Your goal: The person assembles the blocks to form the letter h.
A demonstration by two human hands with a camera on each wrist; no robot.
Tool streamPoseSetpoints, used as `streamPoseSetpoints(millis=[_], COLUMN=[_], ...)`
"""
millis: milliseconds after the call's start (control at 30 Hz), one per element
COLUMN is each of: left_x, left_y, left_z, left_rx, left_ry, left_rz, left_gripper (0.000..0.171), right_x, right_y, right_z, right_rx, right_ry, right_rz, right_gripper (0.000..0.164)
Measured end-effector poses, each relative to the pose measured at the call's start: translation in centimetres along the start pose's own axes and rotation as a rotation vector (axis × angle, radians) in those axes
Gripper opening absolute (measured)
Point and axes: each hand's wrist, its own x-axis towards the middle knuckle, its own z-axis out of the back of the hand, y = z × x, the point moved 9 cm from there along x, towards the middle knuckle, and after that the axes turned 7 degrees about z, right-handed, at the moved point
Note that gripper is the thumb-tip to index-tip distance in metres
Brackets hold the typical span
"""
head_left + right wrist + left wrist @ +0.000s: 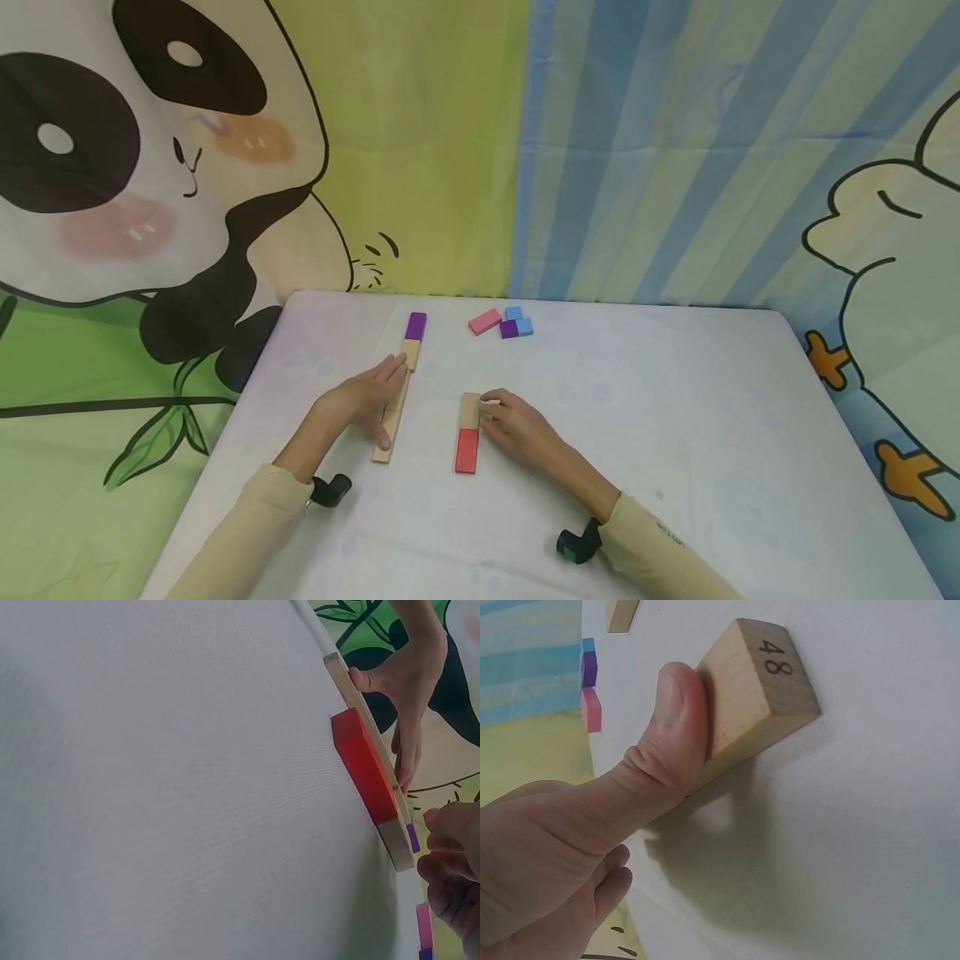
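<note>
My left hand point(363, 398) rests along a long plain wooden piece point(397, 410), thumb near its close end and straight fingers toward its far end. In the left wrist view the thumb presses the side of this wood point(739, 705), whose end face is marked 48. Beyond it, in line, lie a shorter plain block point(412, 354) and a purple block point(416, 326). To the right, a red block point(467, 451) and a plain wooden block point(470, 410) lie end to end. My right hand point(521, 427) has loosely bent fingers right at the plain block's right side.
Toward the back of the white table point(675, 400) lie a pink block point(485, 322), two light blue pieces point(524, 327) and a dark purple piece point(508, 329). A printed cloth point(435, 150) with a panda hangs behind the table's back edge.
</note>
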Motion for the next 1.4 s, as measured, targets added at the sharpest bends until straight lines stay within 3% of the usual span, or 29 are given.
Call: streamPoseSetpoints(millis=[167, 333, 700, 967, 1133, 1300, 1400], left_x=[0.1, 0.1, -0.1, 0.0, 0.2, 0.3, 0.3], left_y=[0.1, 0.1, 0.3, 0.4, 0.6, 0.6, 0.5], left_z=[-0.1, -0.2, -0.3, -0.7, -0.4, -0.5, -0.4], left_rx=[-0.005, -0.006, -0.024, -0.019, -0.012, -0.009, -0.015], left_ry=[-0.007, -0.003, 0.015, 0.020, 0.009, 0.018, 0.017], left_rz=[-0.006, -0.006, 0.016, 0.023, 0.025, 0.017, 0.016], left_gripper=[0.136, 0.135, 0.135, 0.137, 0.137, 0.137, 0.137], right_x=[0.0, 1.0, 8.9, 12.0, 13.1, 13.1, 13.0], right_y=[-0.4, -1.6, -7.3, -9.7, -10.2, -10.9, -10.8], right_z=[0.1, 0.9, 2.4, 1.7, 1.5, 0.7, 0.5], right_rx=[0.001, 0.008, -0.123, -0.128, -0.190, -0.250, -0.261], right_ry=[-0.001, 0.019, 0.013, 0.067, 0.093, 0.166, 0.160], right_rz=[-0.015, -0.084, -0.103, -0.144, -0.151, -0.188, -0.189], right_gripper=[0.030, 0.034, 0.034, 0.039, 0.030, 0.026, 0.026])
